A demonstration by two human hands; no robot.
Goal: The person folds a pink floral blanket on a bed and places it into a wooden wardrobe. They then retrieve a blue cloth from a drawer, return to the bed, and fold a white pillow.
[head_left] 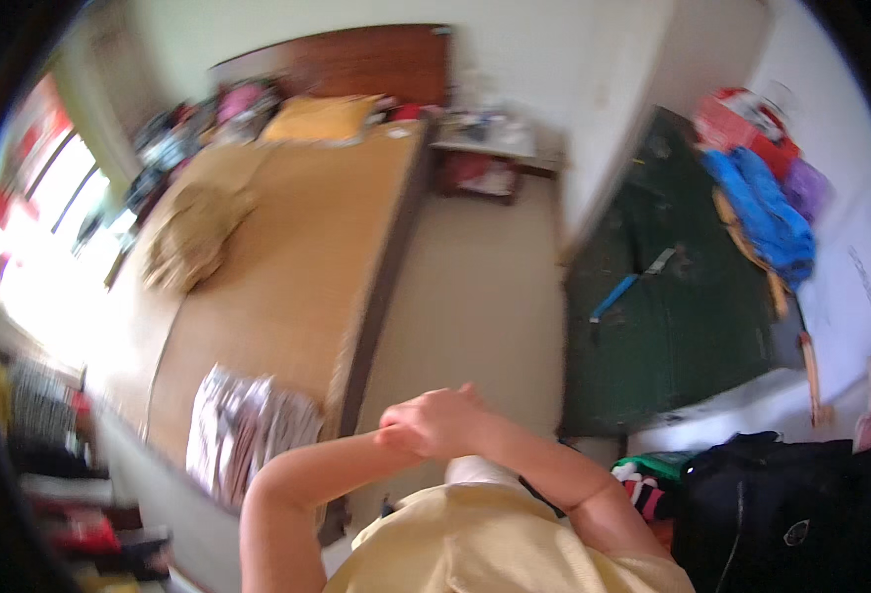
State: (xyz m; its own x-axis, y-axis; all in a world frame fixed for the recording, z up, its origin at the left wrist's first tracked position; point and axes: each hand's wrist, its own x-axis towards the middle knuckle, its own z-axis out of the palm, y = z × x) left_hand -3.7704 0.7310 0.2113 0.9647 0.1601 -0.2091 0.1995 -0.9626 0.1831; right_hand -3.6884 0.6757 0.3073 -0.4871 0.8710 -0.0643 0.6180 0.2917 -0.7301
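Observation:
In front of my pale yellow shirt point(480, 534) my two hands meet. My right hand point(439, 421) lies over my left hand point(400, 437), with its fingers bent around it near the wrist. Most of the left hand is hidden beneath, so its fingers cannot be made out. No object shows in either hand. Below them is the beige floor point(472, 282) between a bed and a dark green table. A folded stack of striped cloth point(246, 430) lies on the near end of the bed, left of my hands.
The bed point(317, 244) holds a crumpled tan cloth point(194, 237) and a yellow pillow point(320, 118). A bedside table point(484, 141) stands at the back. On the dark green table point(673, 333) lie a blue-handled tool point(613, 296) and blue cloth point(765, 211). A black bag point(762, 511) sits at lower right.

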